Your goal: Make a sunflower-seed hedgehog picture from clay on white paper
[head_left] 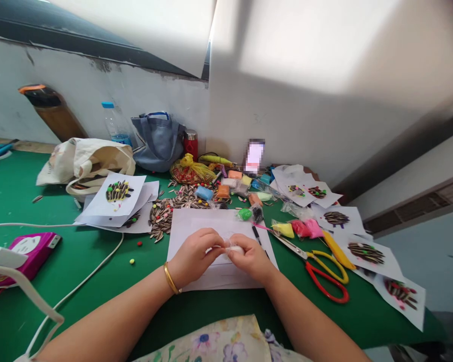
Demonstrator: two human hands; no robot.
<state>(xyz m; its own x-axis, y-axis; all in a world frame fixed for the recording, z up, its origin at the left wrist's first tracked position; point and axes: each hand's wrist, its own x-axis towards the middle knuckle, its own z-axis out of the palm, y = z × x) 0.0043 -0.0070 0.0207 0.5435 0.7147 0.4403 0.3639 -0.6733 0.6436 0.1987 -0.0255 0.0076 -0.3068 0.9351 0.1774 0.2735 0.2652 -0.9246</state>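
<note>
Both hands meet over a sheet of white paper [189, 226] on the green table. In my right hand [251, 256] is a small packet of white modelling clay [235, 249], its clear plastic wrap showing at the top. My left hand [198, 254], with a gold bangle at the wrist, pinches the edge of that wrap. Just beyond the hands lie green clay [244, 214] and black clay [257, 213] in plastic. A black pen [256, 235] rests on the paper beside my right hand.
Sunflower seeds [181, 201] are heaped behind the paper. Scissors [313, 261] lie open to the right, near several sheets with seed pictures [366, 253]. More such sheets [117, 196], a white cable [94, 274] and a magenta box [33, 256] are on the left. A phone [254, 156] leans on the wall.
</note>
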